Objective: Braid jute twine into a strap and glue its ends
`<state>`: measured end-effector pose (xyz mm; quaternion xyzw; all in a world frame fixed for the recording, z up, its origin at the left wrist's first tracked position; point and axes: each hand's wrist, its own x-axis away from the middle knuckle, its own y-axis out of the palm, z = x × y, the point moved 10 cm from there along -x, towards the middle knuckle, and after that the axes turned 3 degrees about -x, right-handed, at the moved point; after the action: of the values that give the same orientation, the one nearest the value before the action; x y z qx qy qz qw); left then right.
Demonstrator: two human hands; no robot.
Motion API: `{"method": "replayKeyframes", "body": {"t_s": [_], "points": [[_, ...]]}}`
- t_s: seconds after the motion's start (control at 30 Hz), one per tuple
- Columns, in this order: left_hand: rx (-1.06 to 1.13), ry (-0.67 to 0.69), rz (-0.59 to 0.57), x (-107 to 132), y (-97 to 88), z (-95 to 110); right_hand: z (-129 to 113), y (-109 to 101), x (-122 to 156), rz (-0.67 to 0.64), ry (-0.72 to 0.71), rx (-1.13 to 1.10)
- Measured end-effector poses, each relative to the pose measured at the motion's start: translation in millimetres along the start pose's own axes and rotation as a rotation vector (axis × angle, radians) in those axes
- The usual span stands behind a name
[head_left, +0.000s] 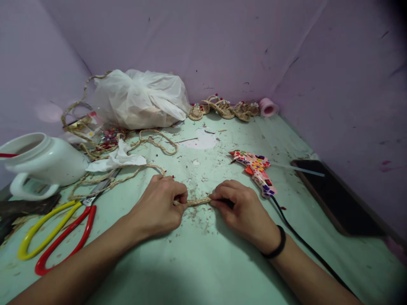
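A short stretch of braided straw cord (198, 202) runs between my two hands, just above the pale green table. My left hand (165, 202) is closed around its left end, with the fingers curled. At the other end, the thumb and fingertips of my right hand (237, 207) pinch it; a dark band circles that wrist. From behind my left hand a longer length of cord (144, 166) trails off to the left. Right of my right hand lies a floral-patterned glue gun (256, 167) with a clear glue stick (305, 170) in its back.
Scissors (85, 207) with yellow and red handles lie left, beside a white mug (47, 161) and crumpled tissue (119, 156). A white plastic bag (143, 99), several small woven sandals (219, 106) and a pink ribbon roll (267, 107) line the back. A phone (337, 199) lies right.
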<state>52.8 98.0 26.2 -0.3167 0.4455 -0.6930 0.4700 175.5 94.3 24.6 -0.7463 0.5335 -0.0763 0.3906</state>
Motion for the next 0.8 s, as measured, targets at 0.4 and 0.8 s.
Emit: {"method": "replayKeyframes", "body": {"t_s": [0.4,0.8], "points": [[-0.084,0.030,0.019,2,-9.7,7,-1,1,-1,-0.026,-0.003,0.007],[-0.014,-0.009,-0.045,-5,2.9,-7,-3,1,-1,-0.043,-0.008,0.011]]}}
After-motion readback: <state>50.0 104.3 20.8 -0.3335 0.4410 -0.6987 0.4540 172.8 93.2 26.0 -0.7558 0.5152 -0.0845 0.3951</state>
